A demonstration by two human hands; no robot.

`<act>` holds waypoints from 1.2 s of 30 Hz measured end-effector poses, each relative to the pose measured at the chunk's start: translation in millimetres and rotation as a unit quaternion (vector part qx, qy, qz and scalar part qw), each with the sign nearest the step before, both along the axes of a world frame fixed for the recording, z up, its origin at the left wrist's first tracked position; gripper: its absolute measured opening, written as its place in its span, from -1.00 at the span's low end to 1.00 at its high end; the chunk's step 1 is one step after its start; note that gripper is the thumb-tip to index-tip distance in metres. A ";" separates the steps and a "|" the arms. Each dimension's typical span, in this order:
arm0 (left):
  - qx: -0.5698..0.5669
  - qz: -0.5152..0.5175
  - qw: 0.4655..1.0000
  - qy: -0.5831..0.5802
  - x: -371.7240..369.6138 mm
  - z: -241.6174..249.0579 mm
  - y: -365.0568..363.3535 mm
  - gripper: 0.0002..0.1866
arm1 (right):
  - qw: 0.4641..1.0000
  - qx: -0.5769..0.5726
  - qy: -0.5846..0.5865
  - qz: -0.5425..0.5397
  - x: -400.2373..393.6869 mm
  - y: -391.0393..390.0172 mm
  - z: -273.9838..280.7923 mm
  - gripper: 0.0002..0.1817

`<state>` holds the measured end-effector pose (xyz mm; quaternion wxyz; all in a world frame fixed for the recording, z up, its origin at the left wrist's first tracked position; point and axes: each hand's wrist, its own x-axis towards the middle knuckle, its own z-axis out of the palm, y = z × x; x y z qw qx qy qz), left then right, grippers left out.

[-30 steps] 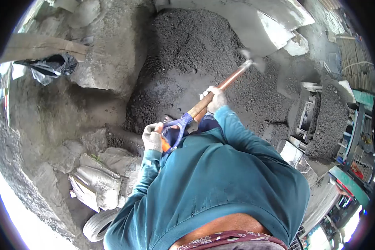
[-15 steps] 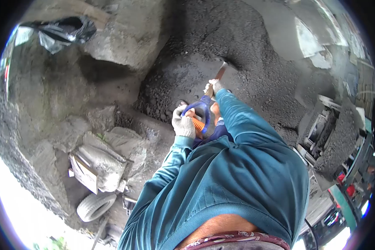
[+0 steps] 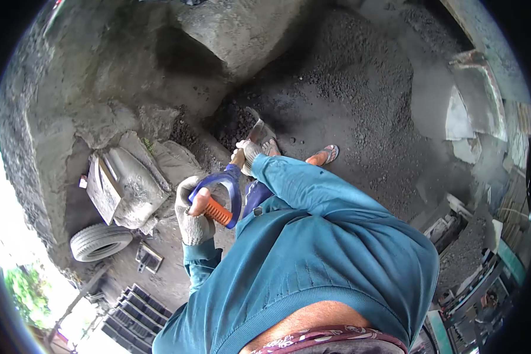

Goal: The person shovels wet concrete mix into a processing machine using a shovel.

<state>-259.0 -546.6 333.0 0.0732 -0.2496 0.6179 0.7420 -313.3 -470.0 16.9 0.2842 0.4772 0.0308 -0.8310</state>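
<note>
A shovel [image 3: 232, 180] with a blue D-shaped handle and an orange grip slants across the front of my body. My left hand [image 3: 192, 213], in a pale knitted glove, is closed round the orange grip, bare thumb showing. Further down, my right hand [image 3: 251, 157], gloved too, wraps the shaft just below the blue handle. The metal blade [image 3: 258, 127] is low, close by my sandalled foot [image 3: 271, 147], with dark grit [image 3: 237, 125] at its far side. My other foot [image 3: 324, 155] stands to the right on grey dusty ground.
A large heap of dark grit [image 3: 366, 76] rises ahead and right. Rough concrete blocks [image 3: 239, 35] stand ahead and left. Flattened sacks [image 3: 133, 183], a tyre [image 3: 100, 242] and a stack of dark slotted pieces [image 3: 137, 315] lie left. Machinery [image 3: 454, 224] is at the right.
The shovel has swung left and back toward my body, its blade drawn away from the heap. Both hands kept their holds, and my view turned left.
</note>
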 end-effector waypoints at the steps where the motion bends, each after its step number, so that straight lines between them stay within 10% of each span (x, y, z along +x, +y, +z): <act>1: 0.041 0.000 0.998 0.053 -3.2 -5.7 -3.2 -0.55 | 0.999 -0.011 -0.024 0.034 -11.9 15.6 30.6 -0.86; 4: 0.254 0.061 0.965 -0.018 -17.7 -82.8 -39.4 -0.64 | 0.992 0.039 0.020 0.118 -20.2 56.3 79.3 -0.80; 8: 0.353 -0.015 0.897 -0.264 -48.2 -262.8 -7.4 -0.49 | 0.969 -0.198 0.113 0.095 -3.2 110.5 103.6 -0.73; 11: 0.243 -0.074 0.964 -0.084 -47.3 -329.5 67.7 -0.58 | 0.918 0.172 0.283 0.217 27.7 134.3 172.1 -0.72; 13: 0.478 -0.100 0.838 -0.245 -61.5 -357.5 82.6 -0.77 | 0.754 0.412 0.422 0.288 54.4 191.2 243.4 -0.55; 18: 0.223 0.113 0.905 -0.344 -32.1 -328.1 180.6 -0.93 | 0.732 0.439 0.515 0.081 144.3 278.7 311.1 -0.20; 20: 0.198 0.179 0.910 -0.318 -1.3 -385.2 214.4 -0.89 | 0.726 0.560 0.344 0.201 183.7 319.5 275.3 -0.26; 22: 0.250 0.197 0.855 -0.409 30.0 -395.5 237.5 -0.92 | 0.818 0.490 0.285 0.094 233.4 356.1 226.4 -0.34; 26: 0.484 0.239 0.734 -0.412 170.9 -525.7 290.7 -0.77 | 0.796 0.586 -0.044 0.145 349.5 392.6 143.0 -0.71; 30: 0.213 0.092 0.822 -0.520 242.5 -489.1 311.9 -0.74 | 0.797 0.589 -0.123 0.045 486.7 406.8 89.8 -0.74; 33: 0.137 0.061 0.823 -0.548 264.1 -526.7 303.5 -0.74 | 0.689 0.682 -0.136 0.205 505.3 386.8 70.3 -0.74; 36: -0.001 -0.015 0.860 -0.509 241.8 -606.5 254.1 -0.72 | 0.763 0.599 -0.128 0.205 500.5 347.1 -7.9 -0.74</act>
